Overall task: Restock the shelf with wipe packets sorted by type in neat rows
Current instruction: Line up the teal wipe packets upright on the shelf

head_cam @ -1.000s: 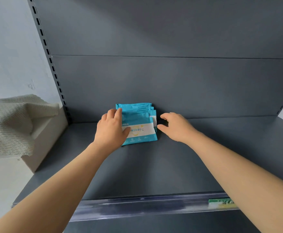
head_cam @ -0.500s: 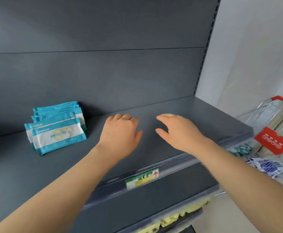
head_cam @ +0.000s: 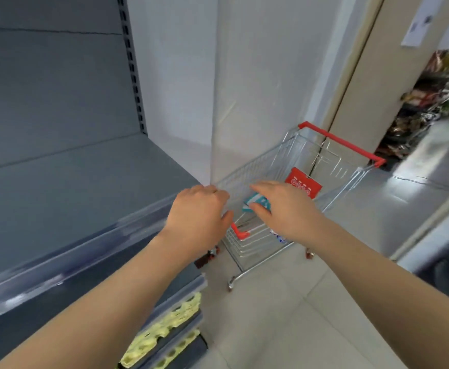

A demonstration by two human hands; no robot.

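A small wire shopping cart (head_cam: 266, 166) with red trim stands on the floor to the right of the grey shelf (head_cam: 79, 187). Teal wipe packets (head_cam: 258, 202) lie inside it, partly hidden by my right hand. A blue-and-white packet (head_cam: 278, 237) shows just below my right wrist. My left hand (head_cam: 198, 217) hovers over the shelf's right front corner, fingers loosely curled, holding nothing. My right hand (head_cam: 284, 209) reaches over the cart with fingers spread above the teal packets, not gripping them. The stack placed earlier on the shelf is out of view.
A red tag (head_cam: 303, 183) hangs inside the cart. Lower shelves hold yellow liners (head_cam: 164, 331). A white wall corner (head_cam: 212, 102) rises behind the cart. Tiled floor spreads to the right, with a doorway and stocked racks (head_cam: 431, 83) beyond.
My view has swung right, away from the teal stack on the shelf, toward the cart. Both hands have left the shelf and moved over the cart.
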